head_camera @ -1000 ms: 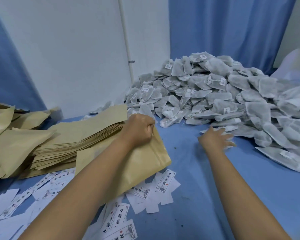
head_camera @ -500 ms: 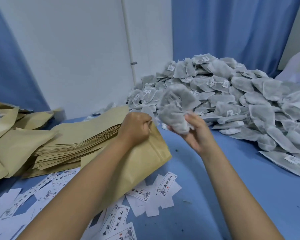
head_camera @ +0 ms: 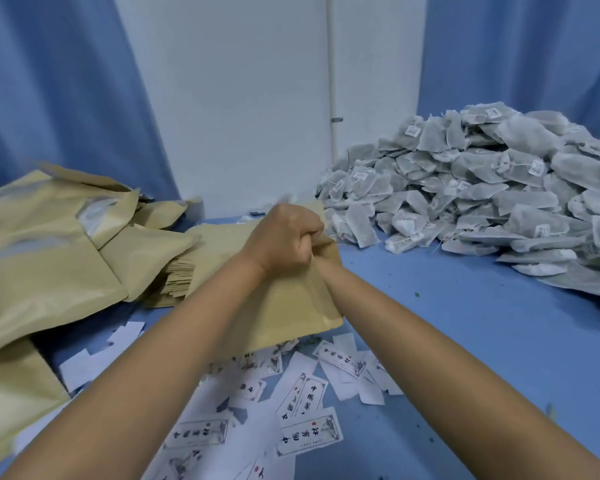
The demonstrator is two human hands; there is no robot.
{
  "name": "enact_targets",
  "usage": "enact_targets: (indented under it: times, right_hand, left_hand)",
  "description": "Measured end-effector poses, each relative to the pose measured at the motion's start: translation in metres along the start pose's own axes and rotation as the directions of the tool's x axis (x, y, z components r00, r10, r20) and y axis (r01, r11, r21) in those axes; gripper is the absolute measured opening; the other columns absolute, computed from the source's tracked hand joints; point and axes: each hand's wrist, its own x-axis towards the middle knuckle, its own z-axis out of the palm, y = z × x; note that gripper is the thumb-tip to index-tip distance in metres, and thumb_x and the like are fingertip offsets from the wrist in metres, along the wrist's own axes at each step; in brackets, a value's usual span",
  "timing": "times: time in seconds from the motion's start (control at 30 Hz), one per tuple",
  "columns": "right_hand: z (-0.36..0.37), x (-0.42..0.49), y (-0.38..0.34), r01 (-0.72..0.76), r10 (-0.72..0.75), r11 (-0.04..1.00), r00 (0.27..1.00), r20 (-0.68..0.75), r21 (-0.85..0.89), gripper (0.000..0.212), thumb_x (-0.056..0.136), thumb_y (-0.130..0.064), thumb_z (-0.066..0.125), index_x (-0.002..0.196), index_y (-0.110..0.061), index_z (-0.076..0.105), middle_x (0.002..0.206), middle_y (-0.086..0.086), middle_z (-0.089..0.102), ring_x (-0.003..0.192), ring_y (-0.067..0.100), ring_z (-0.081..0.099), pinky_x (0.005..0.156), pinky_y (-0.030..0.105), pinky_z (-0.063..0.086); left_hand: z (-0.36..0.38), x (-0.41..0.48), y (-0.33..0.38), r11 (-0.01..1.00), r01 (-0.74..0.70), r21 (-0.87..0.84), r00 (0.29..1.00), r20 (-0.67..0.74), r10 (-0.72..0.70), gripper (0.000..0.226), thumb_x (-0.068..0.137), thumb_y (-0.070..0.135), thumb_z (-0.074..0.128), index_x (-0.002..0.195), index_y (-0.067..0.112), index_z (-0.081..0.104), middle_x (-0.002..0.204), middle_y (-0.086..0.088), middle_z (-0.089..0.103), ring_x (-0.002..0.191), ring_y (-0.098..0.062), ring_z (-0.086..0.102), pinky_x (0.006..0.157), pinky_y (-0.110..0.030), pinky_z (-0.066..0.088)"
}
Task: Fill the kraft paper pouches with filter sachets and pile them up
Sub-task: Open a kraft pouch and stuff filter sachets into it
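My left hand grips the top edge of a kraft paper pouch and holds its mouth up over the blue table. My right forearm runs into that mouth, so the right hand is hidden inside the pouch and its fingers cannot be seen. A big heap of grey filter sachets with small tags lies at the right, apart from the pouch. Behind my left arm sits a stack of flat pouches. Bulging pouches are piled at the far left.
Several printed paper labels and white backing scraps lie scattered on the blue table under and between my arms. A white wall and blue curtains close off the back. Small green crumbs dot the cloth at the right.
My right hand reached the heap, lifted a bunch of sachets to the pouch mouth and has now gone down inside the pouch. My left hand kept its grip on the pouch edge.
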Motion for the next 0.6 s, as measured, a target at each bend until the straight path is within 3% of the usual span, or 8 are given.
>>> enact_targets:
  times: [0.03,0.13,0.2,0.27,0.33,0.4,0.47,0.6]
  right_hand:
    - [-0.004,0.003,-0.016,0.017,-0.009,0.990,0.998,-0.057,0.143,0.042,0.102,-0.002,0.021,0.068,-0.024,0.032,0.068,-0.009,0.036,0.055,0.001,0.033,0.064,0.015,0.035]
    - [0.001,0.008,-0.031,0.142,-0.275,0.867,0.935,0.222,0.478,0.020,0.094,-0.005,0.049,0.076,-0.013,0.050,0.052,-0.009,0.059,0.047,-0.002,0.055,0.048,0.014,0.044]
    - [0.002,0.026,-0.024,0.216,-0.282,0.627,0.958,-0.041,0.748,0.013,0.095,-0.006,0.050,0.088,-0.009,0.061,0.068,-0.002,0.068,0.058,0.004,0.064,0.049,0.017,0.050]
    - [0.001,0.041,0.001,0.314,-0.065,0.505,0.943,-0.327,0.804,0.018,0.095,-0.001,0.047,0.083,-0.005,0.061,0.074,0.012,0.064,0.054,0.010,0.063,0.050,0.020,0.052]
    - [0.011,0.045,0.023,0.261,-0.030,0.796,0.918,-0.395,0.546,0.015,0.092,-0.001,0.054,0.080,-0.007,0.061,0.076,0.010,0.062,0.058,0.011,0.059,0.059,0.022,0.052]
    - [0.042,0.044,0.035,0.157,-0.142,0.980,0.983,-0.120,0.122,0.012,0.086,-0.014,0.069,0.097,-0.013,0.068,0.094,0.001,0.067,0.083,0.012,0.061,0.076,0.022,0.049]
    - [0.073,0.047,0.043,0.139,-0.138,0.990,0.989,0.056,-0.020,0.050,0.080,-0.029,0.077,0.125,-0.018,0.058,0.124,-0.001,0.061,0.101,0.010,0.058,0.081,0.016,0.047]
    - [0.117,0.057,0.035,0.205,-0.213,0.956,0.977,-0.018,-0.211,0.071,0.072,-0.041,0.081,0.131,-0.011,0.054,0.134,0.008,0.054,0.124,0.024,0.048,0.100,0.030,0.040]
  left_hand:
    - [-0.007,-0.009,-0.006,0.999,0.009,0.050,1.000,0.018,-0.010,0.013,0.056,0.000,0.032,0.044,0.004,0.036,0.044,-0.007,0.031,0.044,-0.020,0.025,0.046,-0.035,0.032]
    - [-0.033,-0.032,-0.031,0.983,0.102,0.153,0.993,0.037,-0.109,0.019,0.060,0.002,0.033,0.043,0.000,0.040,0.042,-0.014,0.039,0.038,-0.028,0.038,0.044,-0.034,0.041]
    - [-0.048,-0.040,-0.046,0.965,0.165,0.206,0.984,0.037,-0.176,0.014,0.056,-0.003,0.038,0.042,-0.002,0.039,0.041,-0.017,0.038,0.037,-0.025,0.035,0.045,-0.027,0.030]
    - [-0.058,-0.047,-0.054,0.951,0.217,0.222,0.973,0.027,-0.228,0.012,0.054,-0.004,0.038,0.043,-0.001,0.039,0.041,-0.017,0.039,0.042,-0.020,0.031,0.046,-0.029,0.029]
    - [-0.062,-0.054,-0.057,0.941,0.259,0.218,0.965,-0.007,-0.264,0.012,0.055,-0.002,0.036,0.044,0.003,0.037,0.041,-0.015,0.038,0.044,-0.020,0.031,0.046,-0.030,0.029]
    - [-0.063,-0.058,-0.058,0.940,0.278,0.196,0.960,-0.045,-0.275,0.013,0.054,-0.003,0.036,0.044,0.005,0.036,0.041,-0.012,0.033,0.044,-0.019,0.029,0.047,-0.027,0.025]
    - [-0.061,-0.059,-0.057,0.942,0.293,0.167,0.956,-0.088,-0.281,0.017,0.053,-0.004,0.036,0.046,0.011,0.032,0.043,-0.007,0.026,0.045,-0.019,0.025,0.047,-0.029,0.024]
    - [-0.055,-0.061,-0.053,0.952,0.274,0.137,0.960,-0.101,-0.262,0.012,0.051,-0.005,0.036,0.044,0.004,0.033,0.041,-0.011,0.029,0.045,-0.017,0.021,0.044,-0.032,0.029]
